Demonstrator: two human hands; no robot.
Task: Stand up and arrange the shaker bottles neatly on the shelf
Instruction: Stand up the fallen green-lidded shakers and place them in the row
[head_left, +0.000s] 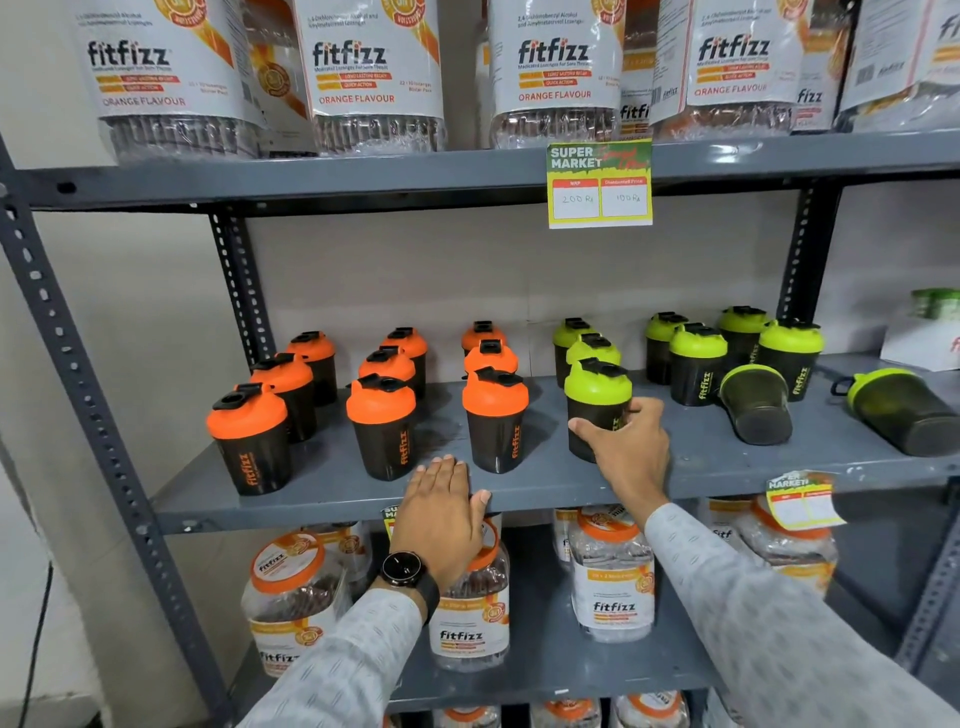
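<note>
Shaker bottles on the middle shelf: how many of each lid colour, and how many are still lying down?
Orange-lid shakers: 9, all upright
Green-lid shakers: 9 visible; 7 upright, 2 lying down
Total: 18

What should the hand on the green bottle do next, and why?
Probably let go and reach right for the tipped green-lid shaker. The right hand holds a front green shaker that already stands upright, while two bottles lie on their sides, one further right.

Matt grey metal shelf (545, 493) (painted), smooth plastic shaker bottles (496, 415)
</note>
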